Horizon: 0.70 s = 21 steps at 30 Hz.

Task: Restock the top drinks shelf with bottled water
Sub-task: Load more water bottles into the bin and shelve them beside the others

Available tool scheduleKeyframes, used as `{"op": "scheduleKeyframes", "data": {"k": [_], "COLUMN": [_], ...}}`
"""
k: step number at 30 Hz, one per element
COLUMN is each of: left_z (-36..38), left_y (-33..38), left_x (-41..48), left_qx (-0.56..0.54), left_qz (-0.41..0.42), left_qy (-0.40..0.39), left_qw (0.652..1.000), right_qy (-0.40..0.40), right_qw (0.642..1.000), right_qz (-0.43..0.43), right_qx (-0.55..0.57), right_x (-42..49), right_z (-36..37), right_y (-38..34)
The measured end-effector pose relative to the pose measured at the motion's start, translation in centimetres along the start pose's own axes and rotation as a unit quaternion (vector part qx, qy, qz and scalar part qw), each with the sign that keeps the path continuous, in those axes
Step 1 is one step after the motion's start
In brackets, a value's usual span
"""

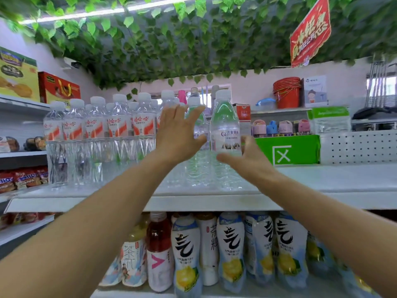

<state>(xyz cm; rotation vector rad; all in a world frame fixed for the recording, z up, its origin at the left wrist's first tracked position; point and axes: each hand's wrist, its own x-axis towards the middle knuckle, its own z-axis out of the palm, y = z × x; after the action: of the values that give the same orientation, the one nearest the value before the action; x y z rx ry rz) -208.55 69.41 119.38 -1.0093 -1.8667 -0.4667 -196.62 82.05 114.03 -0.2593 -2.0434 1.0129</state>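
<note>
Left hand (178, 134) and right hand (249, 163), spread open and empty, flank two shelved water bottles (224, 125).

Hands: I count two, the left hand (178, 134) and the right hand (247, 162).
Red-label water bottles (119, 125): I count five across the front row; those behind I cannot number.
Green-tinted water bottles (224, 125): two.
Lemon drink bottles (231, 244): four I can make out.
Green box (300, 149): one.

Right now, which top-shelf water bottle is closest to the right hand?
The rightmost bottle, ending the row beside the green box; the right hand opens beside it.
</note>
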Motion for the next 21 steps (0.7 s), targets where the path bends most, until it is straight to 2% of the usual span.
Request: {"op": "scheduleKeyframes", "data": {"k": [4, 11, 15, 21], "left_z": [0.2, -0.1, -0.5, -0.4], "left_y": [-0.2, -0.4, -0.6, -0.4], "left_x": [0.9, 1.1, 1.0, 0.9], "left_qx": [0.069, 0.068, 0.074, 0.061], "left_qz": [0.010, 0.012, 0.018, 0.009], "left_qy": [-0.052, -0.056, -0.060, -0.067], "left_qw": [0.996, 0.996, 0.995, 0.996], "right_qy": [0.015, 0.065, 0.068, 0.024], "right_qw": [0.998, 0.993, 0.993, 0.999], "right_qz": [-0.005, -0.014, -0.006, 0.011], "right_qx": [-0.052, -0.095, -0.096, -0.030], "right_x": [-0.6, 0.7, 1.2, 1.8], "right_z": [0.2, 1.3, 1.4, 1.5], "right_y": [1.7, 2.4, 2.8, 3.2]}}
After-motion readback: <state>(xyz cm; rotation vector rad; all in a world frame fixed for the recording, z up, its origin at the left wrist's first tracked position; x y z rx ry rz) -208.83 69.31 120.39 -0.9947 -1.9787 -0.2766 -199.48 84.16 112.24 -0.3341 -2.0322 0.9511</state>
